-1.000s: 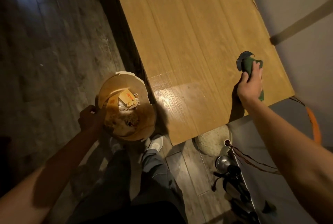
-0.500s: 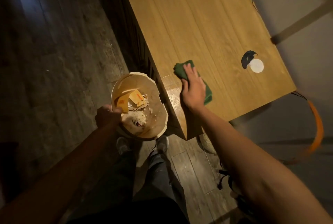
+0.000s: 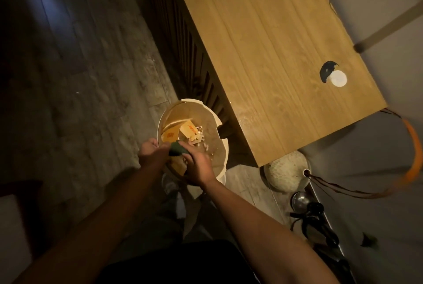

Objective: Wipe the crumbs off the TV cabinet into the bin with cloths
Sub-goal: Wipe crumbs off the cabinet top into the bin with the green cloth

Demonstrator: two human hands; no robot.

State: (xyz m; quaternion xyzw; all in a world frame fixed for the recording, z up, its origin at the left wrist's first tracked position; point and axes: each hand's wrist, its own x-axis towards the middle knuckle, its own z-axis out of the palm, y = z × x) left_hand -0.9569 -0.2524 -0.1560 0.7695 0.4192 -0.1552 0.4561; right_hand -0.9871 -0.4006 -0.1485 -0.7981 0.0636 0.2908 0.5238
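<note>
Two hands: right hand [image 3: 198, 167] clutching one green cloth [image 3: 177, 149], left hand [image 3: 150, 151] gripping one bin [image 3: 223, 142]

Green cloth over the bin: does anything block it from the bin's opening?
Nothing visible does. The green cloth is held by the right hand directly above the open bin, with the left hand at the bin's near rim.

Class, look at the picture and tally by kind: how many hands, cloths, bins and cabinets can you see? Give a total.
Hands: 2, the left hand and the right hand
Cloths: 1, the green cloth
Bins: 1, the bin
Cabinets: 1, the TV cabinet
Total: 5
</note>
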